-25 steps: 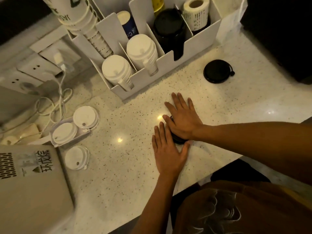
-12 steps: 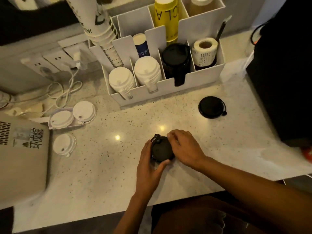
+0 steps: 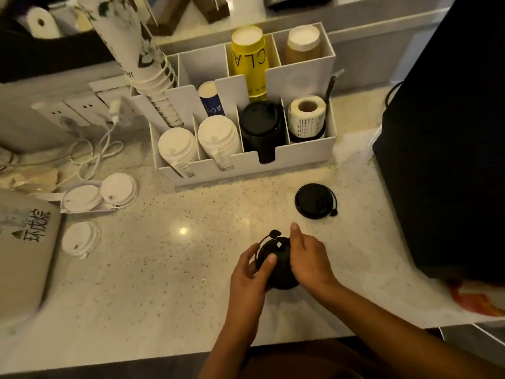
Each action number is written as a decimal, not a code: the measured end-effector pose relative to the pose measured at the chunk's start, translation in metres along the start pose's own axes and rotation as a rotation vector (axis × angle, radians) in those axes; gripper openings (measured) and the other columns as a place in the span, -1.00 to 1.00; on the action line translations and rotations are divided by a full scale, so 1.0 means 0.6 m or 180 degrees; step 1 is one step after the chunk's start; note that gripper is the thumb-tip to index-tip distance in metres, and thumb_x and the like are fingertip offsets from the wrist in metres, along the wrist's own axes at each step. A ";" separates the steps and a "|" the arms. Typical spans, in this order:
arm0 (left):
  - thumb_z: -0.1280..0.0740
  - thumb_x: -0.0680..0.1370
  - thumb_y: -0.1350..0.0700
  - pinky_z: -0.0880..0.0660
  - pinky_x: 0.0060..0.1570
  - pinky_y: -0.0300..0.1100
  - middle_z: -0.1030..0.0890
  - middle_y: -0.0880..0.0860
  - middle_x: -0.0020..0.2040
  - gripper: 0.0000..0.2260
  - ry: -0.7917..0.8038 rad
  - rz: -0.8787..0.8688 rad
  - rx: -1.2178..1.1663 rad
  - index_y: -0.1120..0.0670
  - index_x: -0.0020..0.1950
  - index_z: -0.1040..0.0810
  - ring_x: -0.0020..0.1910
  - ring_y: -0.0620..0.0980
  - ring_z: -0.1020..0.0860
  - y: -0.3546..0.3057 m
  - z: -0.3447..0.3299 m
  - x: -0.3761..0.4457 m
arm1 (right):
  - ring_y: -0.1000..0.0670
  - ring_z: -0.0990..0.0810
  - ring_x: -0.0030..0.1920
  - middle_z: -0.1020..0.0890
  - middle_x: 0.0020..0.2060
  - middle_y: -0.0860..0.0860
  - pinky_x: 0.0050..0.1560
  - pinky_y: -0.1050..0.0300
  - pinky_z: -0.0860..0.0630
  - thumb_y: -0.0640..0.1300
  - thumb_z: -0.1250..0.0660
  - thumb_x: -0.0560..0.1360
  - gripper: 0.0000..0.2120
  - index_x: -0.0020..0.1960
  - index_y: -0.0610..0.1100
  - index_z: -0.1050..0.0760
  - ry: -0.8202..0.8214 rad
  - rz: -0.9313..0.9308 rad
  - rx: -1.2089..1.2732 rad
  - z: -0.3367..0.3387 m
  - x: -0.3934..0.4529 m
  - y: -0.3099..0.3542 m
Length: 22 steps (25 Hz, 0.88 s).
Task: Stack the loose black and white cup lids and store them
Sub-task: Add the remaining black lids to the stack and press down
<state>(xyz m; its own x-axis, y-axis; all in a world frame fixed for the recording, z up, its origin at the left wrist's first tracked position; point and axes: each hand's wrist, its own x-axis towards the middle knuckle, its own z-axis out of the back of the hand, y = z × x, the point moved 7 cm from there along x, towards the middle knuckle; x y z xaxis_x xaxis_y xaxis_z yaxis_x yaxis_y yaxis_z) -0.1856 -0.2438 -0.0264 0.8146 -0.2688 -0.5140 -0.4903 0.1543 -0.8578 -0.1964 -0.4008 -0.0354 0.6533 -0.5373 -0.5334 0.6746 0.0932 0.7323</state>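
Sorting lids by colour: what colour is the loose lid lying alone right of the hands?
Black lid, clearest in the head view.

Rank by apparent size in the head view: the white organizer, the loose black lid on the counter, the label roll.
1. White organizer, by far the largest.
2. Loose black lid.
3. Label roll, slightly smaller, though it sits farther from the camera, so unsure.

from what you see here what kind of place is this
Probably a café or drinks counter: a white organizer holds stacked cup lids, paper cups and a label roll on a speckled countertop.
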 end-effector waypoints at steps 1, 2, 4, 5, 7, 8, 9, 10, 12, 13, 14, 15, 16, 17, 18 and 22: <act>-0.48 0.42 -0.19 -0.65 0.11 -0.05 -0.67 0.03 0.26 -0.54 0.0084 0.0132 -0.0199 -0.15 0.30 -0.58 0.18 0.01 -0.66 0.000 -0.013 0.000 | -0.10 -0.67 -0.08 -0.69 -0.11 -0.15 0.09 -0.09 -0.63 0.22 0.04 0.65 -0.40 0.02 -0.19 -0.62 -0.0049 0.0022 -0.0006 0.009 0.000 -0.002; -0.45 0.47 -0.14 -0.64 0.12 0.02 -0.70 0.07 0.20 -0.61 0.0214 0.0208 -0.0347 -0.08 0.27 -0.62 0.17 0.04 -0.67 -0.002 -0.026 -0.002 | -0.11 -0.67 -0.07 -0.69 -0.10 -0.16 0.09 -0.10 -0.63 0.20 0.04 0.66 -0.41 0.02 -0.19 -0.61 -0.0094 0.0042 -0.0009 0.018 0.001 -0.003; -0.43 0.51 -0.06 -0.62 0.16 0.10 -0.70 0.11 0.18 -0.63 0.0364 0.0303 -0.0560 0.03 0.29 -0.62 0.19 0.10 -0.67 -0.005 -0.042 -0.005 | -0.11 -0.67 -0.07 -0.68 -0.11 -0.16 0.08 -0.11 -0.63 0.17 0.03 0.67 -0.45 -0.03 -0.18 -0.59 -0.0146 0.0072 0.0032 0.031 0.002 -0.005; -0.43 0.52 -0.05 -0.61 0.17 0.11 -0.70 0.13 0.19 -0.62 0.0382 0.0330 -0.0607 0.06 0.30 -0.62 0.20 0.11 -0.66 -0.007 -0.048 -0.004 | -0.11 -0.67 -0.08 -0.67 -0.12 -0.15 0.06 -0.10 -0.64 0.15 0.03 0.67 -0.48 -0.08 -0.14 -0.57 -0.0174 0.0062 0.0094 0.036 0.004 -0.007; -0.43 0.52 -0.04 -0.62 0.15 0.10 -0.70 0.13 0.19 -0.62 0.0385 0.0310 -0.0551 0.07 0.29 -0.61 0.20 0.12 -0.66 -0.009 -0.056 0.002 | -0.09 -0.67 -0.13 -0.65 -0.17 -0.12 0.01 -0.08 -0.66 0.13 0.02 0.68 -0.56 -0.19 -0.04 -0.48 -0.0250 0.0001 0.0197 0.045 0.009 -0.012; -0.44 0.52 -0.04 -0.63 0.12 0.09 -0.70 0.13 0.18 -0.63 0.0378 0.0302 -0.0489 0.06 0.29 -0.62 0.19 0.11 -0.67 -0.010 -0.059 0.006 | -0.06 -0.66 -0.16 -0.64 -0.20 -0.10 -0.02 -0.06 -0.66 0.12 0.01 0.68 -0.57 -0.23 0.00 -0.45 -0.0282 -0.0032 0.0220 0.048 0.012 -0.015; -0.44 0.51 -0.06 -0.64 0.09 0.07 -0.71 0.12 0.17 -0.62 0.0360 0.0305 -0.0445 0.05 0.28 -0.63 0.17 0.10 -0.68 -0.010 -0.061 0.009 | -0.02 -0.64 -0.20 -0.62 -0.23 -0.07 -0.05 -0.03 -0.67 0.12 0.02 0.68 -0.57 -0.26 0.02 -0.42 -0.0284 -0.0056 0.0217 0.049 0.014 -0.016; -0.45 0.48 -0.08 -0.65 0.07 0.04 -0.72 0.10 0.16 -0.61 0.0343 0.0320 -0.0424 0.04 0.27 -0.63 0.16 0.09 -0.68 -0.010 -0.061 0.012 | 0.01 -0.62 -0.22 -0.60 -0.26 -0.04 -0.07 0.01 -0.66 0.13 0.02 0.68 -0.57 -0.26 0.04 -0.42 -0.0229 -0.0072 0.0164 0.048 0.018 -0.016; -0.47 0.44 -0.11 -0.66 0.05 0.00 -0.72 0.07 0.14 -0.56 0.0281 0.0378 -0.0425 0.03 0.27 -0.62 0.14 0.07 -0.69 -0.009 -0.062 0.016 | 0.04 -0.60 -0.24 -0.60 -0.26 -0.01 -0.08 0.09 -0.63 0.14 0.00 0.67 -0.58 -0.24 0.03 -0.44 0.0005 0.0030 -0.0122 0.043 0.029 -0.013; -0.47 0.44 -0.11 -0.65 0.06 -0.01 -0.72 0.06 0.15 -0.56 0.0241 0.0404 -0.0456 0.02 0.27 -0.62 0.14 0.06 -0.69 -0.007 -0.060 0.017 | 0.05 -0.60 -0.24 -0.61 -0.27 0.01 -0.08 0.09 -0.62 0.15 -0.04 0.67 -0.60 -0.23 0.02 -0.46 0.0112 0.0158 -0.0292 0.043 0.038 -0.007; -0.47 0.45 -0.09 -0.65 0.06 -0.02 -0.72 0.06 0.15 -0.57 0.0188 0.0424 -0.0518 0.02 0.28 -0.62 0.15 0.06 -0.69 -0.004 -0.055 0.019 | 0.04 -0.60 -0.23 -0.61 -0.27 0.02 -0.09 0.07 -0.61 0.16 -0.11 0.65 -0.63 -0.22 0.01 -0.48 0.0153 0.0326 -0.0424 0.047 0.047 0.003; -0.47 0.46 -0.07 -0.65 0.06 -0.03 -0.72 0.06 0.15 -0.59 0.0117 0.0443 -0.0592 0.02 0.27 -0.62 0.15 0.05 -0.69 -0.002 -0.048 0.020 | 0.02 -0.60 -0.21 -0.62 -0.25 0.04 -0.12 0.06 -0.61 0.17 -0.19 0.62 -0.68 -0.19 0.01 -0.50 0.0094 0.0516 -0.0492 0.057 0.059 0.016; -0.46 0.46 -0.06 -0.65 0.05 -0.04 -0.72 0.06 0.15 -0.60 0.0039 0.0461 -0.0655 0.02 0.27 -0.63 0.15 0.04 -0.69 -0.001 -0.038 0.024 | 0.01 -0.60 -0.15 -0.62 -0.19 0.04 -0.13 0.06 -0.60 0.18 -0.26 0.58 -0.74 -0.12 0.01 -0.52 -0.0075 0.0702 -0.0586 0.073 0.072 0.029; -0.46 0.47 -0.04 -0.65 0.06 -0.03 -0.72 0.05 0.16 -0.61 -0.0038 0.0481 -0.0712 0.02 0.27 -0.63 0.15 0.02 -0.69 -0.001 -0.028 0.027 | 0.00 -0.57 -0.06 -0.60 -0.08 0.03 -0.11 0.05 -0.59 0.22 -0.30 0.53 -0.72 -0.01 0.01 -0.52 -0.0324 0.0866 -0.0774 0.092 0.088 0.042; -0.45 0.47 -0.03 -0.64 0.08 -0.01 -0.72 0.05 0.17 -0.61 -0.0098 0.0505 -0.0771 0.02 0.28 -0.63 0.16 0.02 -0.68 0.003 -0.017 0.029 | -0.04 -0.53 0.05 -0.56 0.04 -0.01 -0.05 0.01 -0.59 0.28 -0.33 0.48 -0.59 0.13 -0.01 -0.49 -0.0571 0.0958 -0.1091 0.109 0.104 0.052; -0.43 0.49 0.01 -0.61 0.18 0.09 -0.70 0.06 0.20 -0.60 -0.0312 0.0546 -0.0949 0.03 0.31 -0.61 0.20 0.06 -0.66 0.008 0.019 0.035 | -0.20 -0.41 0.24 -0.44 0.25 -0.19 0.16 -0.11 -0.48 0.53 -0.34 0.25 -0.03 0.37 -0.15 -0.32 -0.0795 0.0566 -0.2354 0.125 0.156 0.056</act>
<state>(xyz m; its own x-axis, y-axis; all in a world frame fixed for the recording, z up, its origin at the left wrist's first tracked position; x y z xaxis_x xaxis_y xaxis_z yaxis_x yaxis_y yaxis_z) -0.1673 -0.2382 -0.0418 0.7313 -0.1682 -0.6609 -0.6796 -0.0989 -0.7269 -0.1381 -0.5108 -0.0291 0.7353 -0.6257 -0.2604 0.6777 0.6798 0.2803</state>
